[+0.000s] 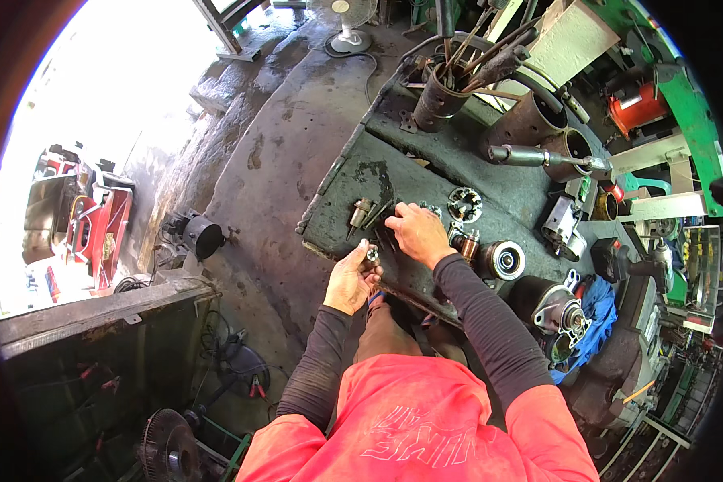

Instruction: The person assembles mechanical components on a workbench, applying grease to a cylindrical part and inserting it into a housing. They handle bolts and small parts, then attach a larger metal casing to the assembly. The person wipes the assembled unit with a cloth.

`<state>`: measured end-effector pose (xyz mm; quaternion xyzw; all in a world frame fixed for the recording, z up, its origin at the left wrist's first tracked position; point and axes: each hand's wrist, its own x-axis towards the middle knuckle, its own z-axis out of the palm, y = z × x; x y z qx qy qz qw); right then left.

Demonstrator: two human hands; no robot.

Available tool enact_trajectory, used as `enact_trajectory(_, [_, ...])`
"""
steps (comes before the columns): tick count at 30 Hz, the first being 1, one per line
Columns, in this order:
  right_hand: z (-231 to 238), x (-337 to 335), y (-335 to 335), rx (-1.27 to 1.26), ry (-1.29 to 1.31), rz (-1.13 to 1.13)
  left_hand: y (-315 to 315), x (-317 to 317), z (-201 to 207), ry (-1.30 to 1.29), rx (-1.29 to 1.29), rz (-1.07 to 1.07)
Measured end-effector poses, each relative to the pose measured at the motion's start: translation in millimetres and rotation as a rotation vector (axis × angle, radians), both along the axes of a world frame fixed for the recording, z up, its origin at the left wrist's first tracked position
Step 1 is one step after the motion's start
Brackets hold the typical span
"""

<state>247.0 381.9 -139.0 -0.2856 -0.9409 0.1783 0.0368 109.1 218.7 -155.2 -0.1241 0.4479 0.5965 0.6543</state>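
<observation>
My left hand [352, 281] is closed around a small round metal part [372, 254], held just over the near edge of a dark, greasy workbench [341, 181]. My right hand [419, 234] rests low over the bench to its right, fingers bent together; what they grip, if anything, is hidden. Thin dark rods [377, 215] lie by its fingertips. Left of them is a small cylindrical metal part [360, 213]. Beyond the right hand sits a round slotted metal ring [465, 205]. Close to the right wrist are a copper-coloured cylindrical part [468, 243] and a round metal drum [504, 260].
A metal can of tools [440, 100] and wide open cylinders [530, 124] stand on the bench's far side. At right are a cast motor housing [554, 305] and a blue cloth [598, 309]. A white fan [349, 36] stands on the floor beyond.
</observation>
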Motion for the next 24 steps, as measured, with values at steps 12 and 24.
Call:
enact_trajectory(12, [-12.4,-14.5,1.9,0.081,-0.055,0.02,11.5,-3.5,-3.7,-0.01,0.009,0.007])
enact_trajectory(24, [12.6,-2.7,-7.7,-0.306,0.333,-0.281,15.2,-0.6,-1.2,0.013,0.025,-0.014])
